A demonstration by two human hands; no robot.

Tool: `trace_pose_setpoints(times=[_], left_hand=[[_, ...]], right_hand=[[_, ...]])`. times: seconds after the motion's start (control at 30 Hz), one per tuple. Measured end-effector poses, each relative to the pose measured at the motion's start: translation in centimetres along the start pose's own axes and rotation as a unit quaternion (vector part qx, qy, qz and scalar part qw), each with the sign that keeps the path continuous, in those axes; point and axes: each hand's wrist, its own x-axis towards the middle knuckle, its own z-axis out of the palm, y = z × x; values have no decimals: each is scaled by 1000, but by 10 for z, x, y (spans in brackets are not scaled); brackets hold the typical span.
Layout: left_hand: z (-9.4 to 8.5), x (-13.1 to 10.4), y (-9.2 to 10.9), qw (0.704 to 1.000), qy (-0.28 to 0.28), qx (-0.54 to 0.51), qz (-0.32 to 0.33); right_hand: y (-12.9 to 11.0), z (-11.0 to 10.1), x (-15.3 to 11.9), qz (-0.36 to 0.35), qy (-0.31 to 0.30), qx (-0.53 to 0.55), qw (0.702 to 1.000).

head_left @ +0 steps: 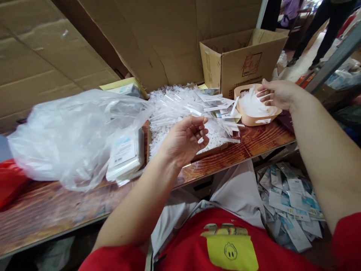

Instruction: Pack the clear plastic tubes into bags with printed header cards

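My left hand point(187, 141) is in front of a heap of small white plastic pieces point(166, 99) in a shallow cardboard tray. Its thumb and forefinger are pinched together by clear, shiny film; what they hold, if anything, is too unclear to name. The other fingers curl inward. My right hand point(279, 94) hovers at the rim of a light orange tub point(248, 119), which is filled with thin white strips point(252, 103). Its fingers are slightly apart and no object shows in them. Clear packets with printed cards point(216, 103) lie on the heap between my hands.
A big translucent plastic bag point(64, 135) covers the table's left part, beside a stack of packaged cards point(124, 150). Behind the tub stands an open cardboard box point(239, 64). Many filled packets point(293, 199) lie below the table edge at right. A person's legs point(324, 30) show far back.
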Motion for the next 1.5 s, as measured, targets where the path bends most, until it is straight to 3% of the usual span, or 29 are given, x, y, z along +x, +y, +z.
trace_pose_setpoints(times=[0.07, 0.17, 0.23, 0.3, 0.37, 0.53, 0.6, 0.67, 0.73, 0.8, 0.93, 1.03, 1.23, 1.5], left_hand=[[0, -4, 0, 1000, -10, -28, 10], [2, -10, 0, 997, -29, -62, 35], [5, -14, 1, 995, -38, -77, 46], [8, -18, 3, 994, -42, -88, 53], [11, -22, 4, 993, -39, -94, 54], [13, -35, 8, 996, -42, -68, 39], [8, -40, 10, 997, -60, -28, 49], [-1, -42, 10, 990, -74, 22, 116], [-11, -43, 6, 969, -76, 79, 222], [-21, -42, -3, 947, -104, 141, 269], [-35, -46, -28, 940, -242, 181, 161], [-46, -53, -46, 937, -286, 155, 124], [-64, -65, -64, 923, -319, 202, 77], [-79, -69, -68, 916, -319, 231, 71]], right_hand=[[4, -2, 3, -7, -2, 53, 999], [6, 7, -15, -123, 29, 81, 989], [0, 22, -44, -223, 26, 73, 972], [-11, 41, -81, -308, -58, 51, 948], [-24, 62, -114, -380, -98, 4, 920], [-49, 94, -157, -501, -59, -26, 863], [-53, 97, -164, -501, -26, -15, 865], [-54, 97, -170, -474, -1, 2, 881], [-54, 96, -176, -424, -6, 20, 905], [-54, 97, -182, -365, -42, 38, 929], [-47, 106, -196, -268, -146, 86, 949], [-34, 114, -208, -225, -226, 126, 939], [-12, 122, -225, -238, -352, 109, 899], [-5, 133, -236, -277, -353, 66, 891]])
